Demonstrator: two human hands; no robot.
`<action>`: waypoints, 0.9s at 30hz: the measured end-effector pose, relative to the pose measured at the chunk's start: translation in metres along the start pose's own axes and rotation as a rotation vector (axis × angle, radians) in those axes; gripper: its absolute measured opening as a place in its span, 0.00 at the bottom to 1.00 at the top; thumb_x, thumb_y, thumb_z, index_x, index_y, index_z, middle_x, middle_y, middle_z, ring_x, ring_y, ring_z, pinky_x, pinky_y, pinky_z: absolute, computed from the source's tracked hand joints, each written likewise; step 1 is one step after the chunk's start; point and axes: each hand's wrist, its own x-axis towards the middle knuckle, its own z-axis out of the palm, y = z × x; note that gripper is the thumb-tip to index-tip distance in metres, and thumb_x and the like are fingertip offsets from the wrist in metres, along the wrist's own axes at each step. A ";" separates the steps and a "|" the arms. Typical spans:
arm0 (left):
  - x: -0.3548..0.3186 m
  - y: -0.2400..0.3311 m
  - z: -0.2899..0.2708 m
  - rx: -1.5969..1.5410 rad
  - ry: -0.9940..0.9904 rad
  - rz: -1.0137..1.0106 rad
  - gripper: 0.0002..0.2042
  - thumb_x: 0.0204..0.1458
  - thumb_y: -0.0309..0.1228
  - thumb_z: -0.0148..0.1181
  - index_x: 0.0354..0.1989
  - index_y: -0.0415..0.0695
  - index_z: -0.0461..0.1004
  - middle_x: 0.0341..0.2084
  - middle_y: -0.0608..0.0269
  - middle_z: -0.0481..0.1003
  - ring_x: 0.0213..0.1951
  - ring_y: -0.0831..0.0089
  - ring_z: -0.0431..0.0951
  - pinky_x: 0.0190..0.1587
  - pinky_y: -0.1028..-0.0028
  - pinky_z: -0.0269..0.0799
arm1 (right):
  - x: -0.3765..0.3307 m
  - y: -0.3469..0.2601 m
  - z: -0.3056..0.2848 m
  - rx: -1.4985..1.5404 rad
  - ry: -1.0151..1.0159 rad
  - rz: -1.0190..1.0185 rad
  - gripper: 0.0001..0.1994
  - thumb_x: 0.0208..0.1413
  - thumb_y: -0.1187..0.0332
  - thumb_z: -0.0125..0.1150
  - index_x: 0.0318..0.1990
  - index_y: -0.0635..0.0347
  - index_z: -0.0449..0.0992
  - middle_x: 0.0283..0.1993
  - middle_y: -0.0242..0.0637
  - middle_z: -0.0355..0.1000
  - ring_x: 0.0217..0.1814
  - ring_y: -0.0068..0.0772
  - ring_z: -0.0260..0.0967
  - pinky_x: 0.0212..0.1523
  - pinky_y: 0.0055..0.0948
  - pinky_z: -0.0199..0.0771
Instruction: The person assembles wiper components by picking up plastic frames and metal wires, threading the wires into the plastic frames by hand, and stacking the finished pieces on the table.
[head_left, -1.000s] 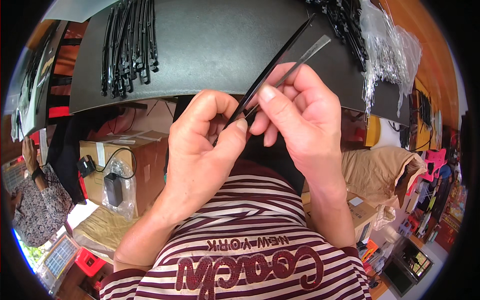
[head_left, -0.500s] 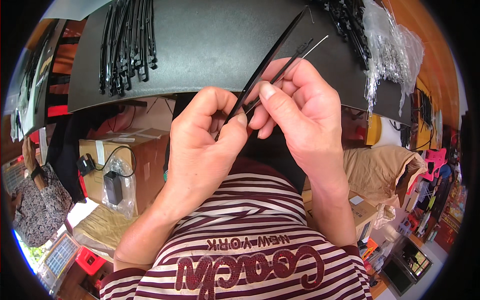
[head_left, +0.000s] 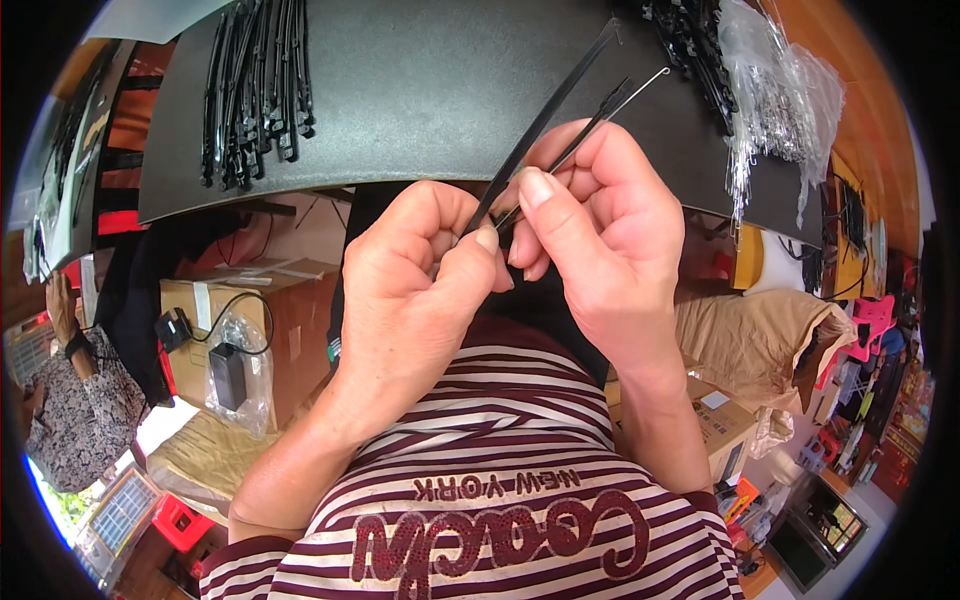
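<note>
My left hand (head_left: 410,275) pinches the lower end of a long, flat black strip (head_left: 545,115) between thumb and bent fingers. The strip slants up and right over the table, with a fine thread or wire at its tip. My right hand (head_left: 628,235) is closed on a thin black stick-like piece (head_left: 590,132) and a thin metal wire (head_left: 648,84) with a small loop at its end. Both lie between thumb and forefinger. The hands almost touch, and my fingers hide where the pieces' lower ends meet.
The dark table (head_left: 420,90) bears a row of black strips (head_left: 258,90) at left. More black strips (head_left: 690,50) lie at right, beside metal wires (head_left: 775,130) in clear plastic. Below the table's edge stands a cardboard box (head_left: 235,300). Another person's sleeve (head_left: 80,405) shows far left.
The black strip has turned so its broad face shows more. My right hand's wire has shifted slightly right, and its end loop now shows. Both hands keep their hold.
</note>
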 end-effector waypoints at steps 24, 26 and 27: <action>-0.002 0.006 -0.005 -0.216 -0.115 -0.170 0.06 0.55 0.28 0.49 0.36 0.39 0.68 0.20 0.64 0.70 0.17 0.85 0.62 0.17 0.84 0.54 | -0.006 -0.003 -0.012 0.016 -0.057 -0.016 0.08 0.56 0.77 0.53 0.43 0.68 0.66 0.31 0.35 0.71 0.26 0.15 0.66 0.24 0.13 0.67; -0.003 0.011 -0.006 -0.202 -0.115 -0.167 0.06 0.56 0.28 0.49 0.37 0.39 0.68 0.20 0.65 0.70 0.18 0.85 0.64 0.19 0.84 0.57 | -0.002 -0.004 -0.015 0.126 -0.068 0.065 0.09 0.58 0.75 0.51 0.44 0.68 0.66 0.31 0.34 0.70 0.27 0.15 0.67 0.25 0.13 0.67; -0.004 0.014 -0.008 -0.164 -0.153 -0.175 0.06 0.56 0.28 0.49 0.37 0.39 0.68 0.20 0.65 0.71 0.19 0.84 0.65 0.20 0.83 0.59 | -0.001 -0.004 -0.016 0.126 -0.070 0.056 0.09 0.58 0.75 0.51 0.44 0.68 0.66 0.31 0.34 0.70 0.27 0.15 0.67 0.25 0.13 0.67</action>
